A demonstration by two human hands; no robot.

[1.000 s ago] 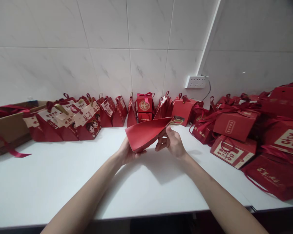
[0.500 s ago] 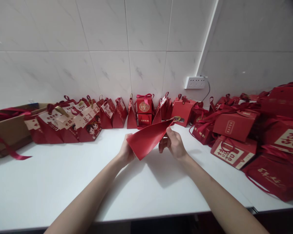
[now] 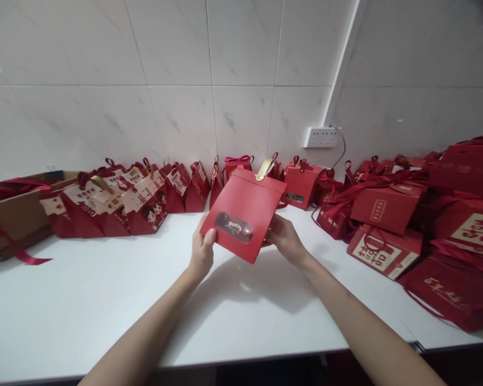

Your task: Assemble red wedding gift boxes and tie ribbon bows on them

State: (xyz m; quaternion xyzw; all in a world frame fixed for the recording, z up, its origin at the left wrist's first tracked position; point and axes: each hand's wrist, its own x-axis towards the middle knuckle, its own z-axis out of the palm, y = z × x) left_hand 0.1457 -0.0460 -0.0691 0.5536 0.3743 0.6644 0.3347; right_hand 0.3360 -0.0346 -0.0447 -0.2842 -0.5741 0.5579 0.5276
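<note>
1. The red box (image 3: 243, 212) is held clear of the worktop (image 3: 84, 300), above its middle, with the flat front face turned to the camera. It is tilted, so its top edge runs down to the right.
2. The left hand (image 3: 202, 251) grips the lower left corner of the red box. The thumb presses on the front face and the fingers are behind, out of sight.
3. The right hand (image 3: 284, 239) grips the lower right edge. Most of its fingers are hidden behind the red box, and the palm is beside the edge.
4. A dark window (image 3: 234, 227) sits low on the front face, just beside the left thumb. A gold tab (image 3: 264, 169) stands up from the top edge.
5. Open room: the worktop is bare white under and in front of the hands, out to the front edge (image 3: 241, 358). Only the shadow of the red box falls there.
6. Rear edge: a row of small red boxes (image 3: 177, 187) stands along the tiled wall (image 3: 185, 107), close behind the held red box.
7. Right side: a pile of larger red boxes (image 3: 386, 206) crowds the worktop up to the corner, near the right forearm but apart from it.
8. Left side: a cardboard carton (image 3: 16, 220) stands at the far end, well apart from the hands.
9. A wall socket (image 3: 321, 136) is fixed above the pile near the corner.
</note>
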